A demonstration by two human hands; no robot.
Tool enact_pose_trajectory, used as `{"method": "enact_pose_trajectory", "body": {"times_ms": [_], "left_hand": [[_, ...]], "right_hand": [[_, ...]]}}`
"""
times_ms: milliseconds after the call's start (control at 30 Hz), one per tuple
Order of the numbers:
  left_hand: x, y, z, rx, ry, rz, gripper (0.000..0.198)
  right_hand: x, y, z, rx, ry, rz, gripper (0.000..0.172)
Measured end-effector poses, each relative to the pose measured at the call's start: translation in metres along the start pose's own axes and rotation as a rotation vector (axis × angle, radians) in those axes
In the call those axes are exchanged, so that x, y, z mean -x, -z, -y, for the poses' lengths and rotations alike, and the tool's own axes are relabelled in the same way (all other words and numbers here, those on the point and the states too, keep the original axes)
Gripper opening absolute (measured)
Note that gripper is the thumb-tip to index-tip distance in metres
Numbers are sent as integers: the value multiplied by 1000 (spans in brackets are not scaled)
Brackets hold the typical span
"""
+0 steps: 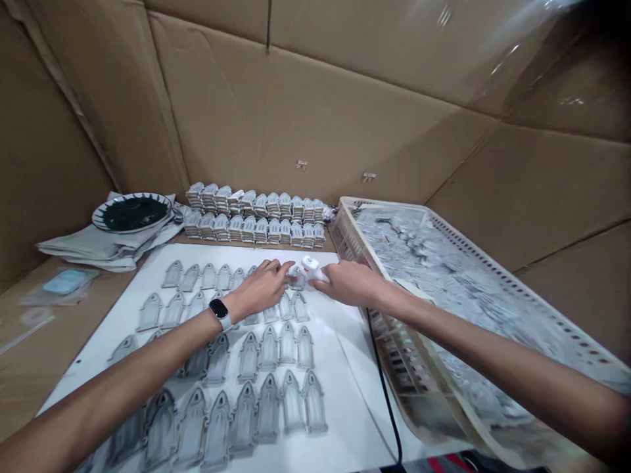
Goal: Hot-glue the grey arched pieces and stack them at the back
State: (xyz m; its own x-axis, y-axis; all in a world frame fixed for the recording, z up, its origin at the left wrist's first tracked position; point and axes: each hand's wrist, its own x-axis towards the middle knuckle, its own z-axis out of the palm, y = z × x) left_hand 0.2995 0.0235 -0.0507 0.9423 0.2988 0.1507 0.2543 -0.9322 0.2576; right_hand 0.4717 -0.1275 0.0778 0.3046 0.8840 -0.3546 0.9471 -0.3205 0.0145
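My right hand (348,282) is wrapped round a small white handheld device (309,264) with a red mark; its exact kind does not show. Just under the device is a clear arch-shaped plastic piece (298,277) at the right end of the farthest row. The fingertips of my left hand (263,288) pinch this piece at its left edge, index finger and thumb close together. Several rows of similar arch-shaped pieces (244,414) lie flat on the white sheet (345,407). My left forearm and hand cover part of these rows.
Two rows of stacked arched pieces (261,230) stand by the cardboard wall (315,118). On the right, a white plastic crate (394,341) holds many bagged clear pieces. A black cable (382,381) runs beside it. A plate (132,212) with dark contents rests on cloths (108,246) at left.
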Motion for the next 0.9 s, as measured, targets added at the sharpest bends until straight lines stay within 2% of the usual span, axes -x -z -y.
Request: {"method": "enact_pose_trajectory", "body": {"times_ms": [100,200,367,500,600,733,900], "left_hand": [[1,0,-2,-47,6,-8,58],[2,2,-5,-83,0,-9,56],[-1,5,-7,-105,-67,2,49],[-7,3,-4,-100,-100,-8,52],[-16,3,-1,-79,-114,-17,51],[-26,8,0,-40,-141,0,51],[-34,23,-12,6,-132,-21,56]], "right_hand": [[2,13,15,101,30,0,45],[11,17,20,168,45,-19,44],[52,9,-6,186,-7,-49,44],[103,-13,-30,101,-115,-79,46],[140,-42,-32,-59,-167,-166,44],[179,-75,-10,-235,-222,-278,43],[225,-95,19,-321,-230,-294,42]]}}
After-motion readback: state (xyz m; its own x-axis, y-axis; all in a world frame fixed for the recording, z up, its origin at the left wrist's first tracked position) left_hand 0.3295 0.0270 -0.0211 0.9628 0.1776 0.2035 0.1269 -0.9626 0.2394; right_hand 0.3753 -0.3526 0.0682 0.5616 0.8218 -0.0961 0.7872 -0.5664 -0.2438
